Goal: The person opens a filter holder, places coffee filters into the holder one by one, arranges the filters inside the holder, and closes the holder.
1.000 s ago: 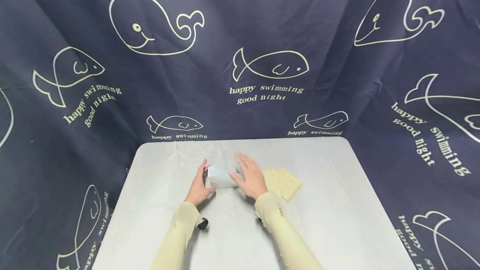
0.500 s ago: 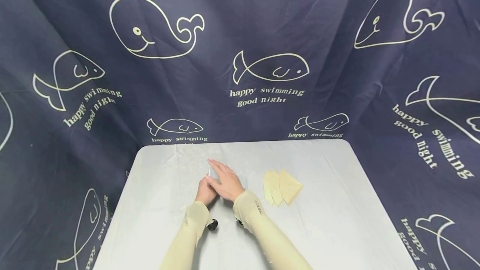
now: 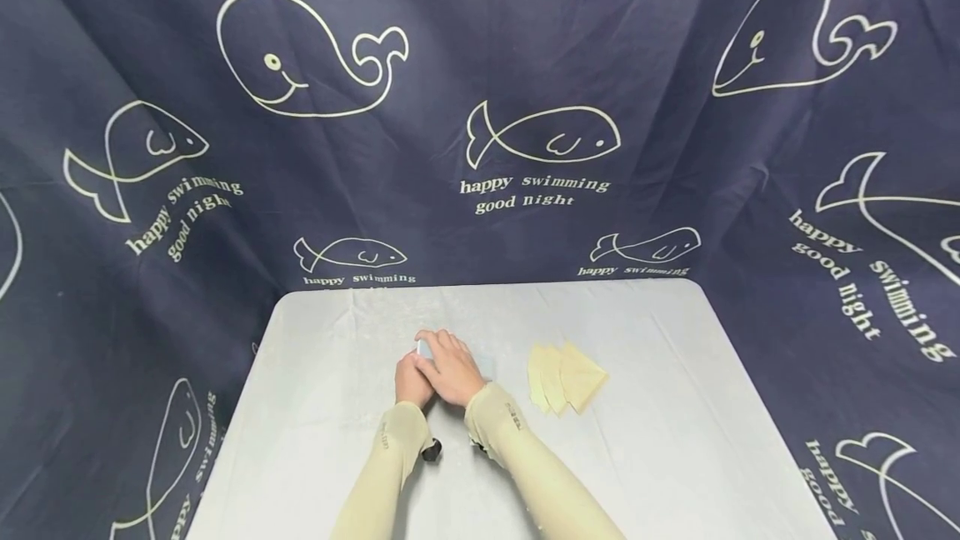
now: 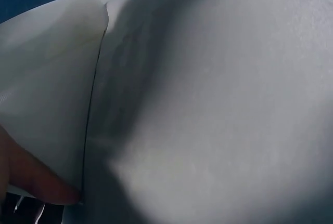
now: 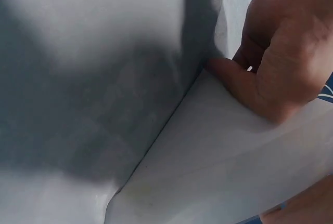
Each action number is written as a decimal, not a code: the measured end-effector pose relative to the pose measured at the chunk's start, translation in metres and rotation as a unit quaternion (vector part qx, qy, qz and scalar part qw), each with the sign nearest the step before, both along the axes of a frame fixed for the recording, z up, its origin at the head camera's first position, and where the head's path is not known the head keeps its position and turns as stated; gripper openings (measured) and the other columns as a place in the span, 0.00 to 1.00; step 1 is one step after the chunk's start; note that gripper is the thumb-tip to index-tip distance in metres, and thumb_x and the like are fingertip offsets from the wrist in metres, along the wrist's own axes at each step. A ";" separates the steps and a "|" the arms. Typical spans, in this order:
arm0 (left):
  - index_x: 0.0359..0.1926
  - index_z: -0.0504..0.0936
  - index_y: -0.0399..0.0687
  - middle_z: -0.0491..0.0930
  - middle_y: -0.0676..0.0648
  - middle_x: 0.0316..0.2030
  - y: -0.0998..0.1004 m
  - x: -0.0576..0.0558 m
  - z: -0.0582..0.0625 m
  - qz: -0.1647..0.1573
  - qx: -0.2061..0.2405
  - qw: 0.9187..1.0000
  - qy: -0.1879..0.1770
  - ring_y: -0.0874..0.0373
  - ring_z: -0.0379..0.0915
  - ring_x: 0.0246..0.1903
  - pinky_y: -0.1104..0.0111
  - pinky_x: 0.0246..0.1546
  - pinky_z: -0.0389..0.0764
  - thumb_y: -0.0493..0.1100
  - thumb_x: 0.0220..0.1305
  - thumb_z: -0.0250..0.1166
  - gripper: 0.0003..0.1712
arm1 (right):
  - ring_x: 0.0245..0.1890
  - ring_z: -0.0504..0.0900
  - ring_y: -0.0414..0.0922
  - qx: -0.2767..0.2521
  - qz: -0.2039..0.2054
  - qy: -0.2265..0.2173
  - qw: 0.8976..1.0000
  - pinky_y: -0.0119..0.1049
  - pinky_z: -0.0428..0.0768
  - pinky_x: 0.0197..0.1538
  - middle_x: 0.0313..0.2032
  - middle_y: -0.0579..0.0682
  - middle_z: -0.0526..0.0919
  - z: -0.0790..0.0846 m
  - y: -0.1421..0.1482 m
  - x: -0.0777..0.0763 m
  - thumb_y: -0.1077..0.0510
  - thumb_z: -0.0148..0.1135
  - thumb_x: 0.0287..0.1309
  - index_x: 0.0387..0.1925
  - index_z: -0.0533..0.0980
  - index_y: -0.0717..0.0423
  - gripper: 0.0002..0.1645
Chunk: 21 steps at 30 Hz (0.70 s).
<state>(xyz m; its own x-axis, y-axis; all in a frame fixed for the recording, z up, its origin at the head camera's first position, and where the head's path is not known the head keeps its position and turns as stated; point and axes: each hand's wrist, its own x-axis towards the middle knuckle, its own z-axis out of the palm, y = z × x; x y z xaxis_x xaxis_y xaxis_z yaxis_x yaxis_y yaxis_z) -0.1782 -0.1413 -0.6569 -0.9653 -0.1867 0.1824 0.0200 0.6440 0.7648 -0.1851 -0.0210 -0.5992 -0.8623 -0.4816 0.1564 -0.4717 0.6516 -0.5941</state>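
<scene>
A smooth pale blue-white object with a rounded corner [image 3: 424,349] lies on the table, mostly hidden under the two hands in the head view. My left hand [image 3: 414,380] grips its left end, thumb at the front; in the right wrist view that thumb pinches the near edge of the pale object [image 5: 223,146]. Curled over the top from the right is my right hand [image 3: 453,372], its thumb close against the left hand. In the left wrist view a finger [image 4: 39,180] presses at the lower corner of the pale surface [image 4: 41,89]. Its exact kind cannot be told.
Three overlapping flat, pale yellow pieces [image 3: 566,377] lie fanned out to the right of the hands. A white cloth covers the table [image 3: 675,457]. Dark blue curtains [image 3: 525,40] printed with whales and fishes stand behind it and at both sides.
The right hand has swept left across the pale object to the left hand, covering most of it. Its straight fingers have since bent over it. The left hand has shifted slightly right.
</scene>
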 end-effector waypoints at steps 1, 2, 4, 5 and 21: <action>0.36 0.85 0.32 0.87 0.34 0.32 0.001 0.000 0.000 0.006 -0.001 1.000 0.001 0.37 0.84 0.34 0.45 0.41 0.83 0.35 0.54 0.66 0.09 | 0.50 0.75 0.48 0.001 0.000 0.002 1.000 0.46 0.73 0.59 0.49 0.50 0.77 -0.001 0.000 0.000 0.42 0.46 0.78 0.68 0.69 0.47 0.26; 0.34 0.84 0.32 0.86 0.34 0.31 0.001 0.000 -0.001 0.010 -0.004 1.000 0.000 0.37 0.83 0.33 0.46 0.40 0.83 0.36 0.54 0.66 0.09 | 0.50 0.75 0.47 0.003 -0.001 0.005 1.000 0.45 0.73 0.58 0.49 0.50 0.77 -0.002 0.000 -0.001 0.42 0.46 0.78 0.67 0.69 0.47 0.25; 0.32 0.84 0.33 0.86 0.35 0.29 0.001 0.000 -0.002 0.017 -0.008 1.000 0.006 0.37 0.82 0.31 0.45 0.38 0.82 0.35 0.53 0.66 0.07 | 0.49 0.75 0.46 0.007 0.000 0.010 1.000 0.44 0.73 0.57 0.48 0.49 0.77 -0.005 0.001 -0.001 0.41 0.45 0.78 0.67 0.68 0.46 0.25; 0.31 0.84 0.34 0.86 0.35 0.28 0.001 0.001 -0.003 0.020 -0.011 1.000 0.011 0.37 0.82 0.30 0.46 0.37 0.82 0.35 0.52 0.67 0.06 | 0.49 0.75 0.46 0.010 0.000 0.010 1.000 0.43 0.73 0.57 0.49 0.49 0.76 -0.005 0.001 -0.001 0.41 0.45 0.78 0.68 0.68 0.46 0.25; 0.24 0.83 0.38 0.86 0.36 0.25 0.000 -0.003 -0.006 0.021 -0.077 0.997 0.015 0.33 0.83 0.30 0.44 0.37 0.81 0.41 0.51 0.69 0.09 | 0.53 0.77 0.49 -0.045 0.005 0.010 0.999 0.47 0.74 0.60 0.55 0.51 0.78 0.005 0.011 0.002 0.45 0.48 0.78 0.65 0.70 0.50 0.23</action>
<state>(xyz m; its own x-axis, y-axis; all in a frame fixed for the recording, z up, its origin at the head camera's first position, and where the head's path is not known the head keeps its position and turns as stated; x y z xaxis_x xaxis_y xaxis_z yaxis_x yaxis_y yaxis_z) -0.1815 -0.1409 -0.6625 -0.9507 -0.1954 0.2410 0.0114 0.7544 0.6564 -0.1833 -0.0103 -0.5943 -0.8536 -0.4738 0.2166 -0.4905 0.5907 -0.6406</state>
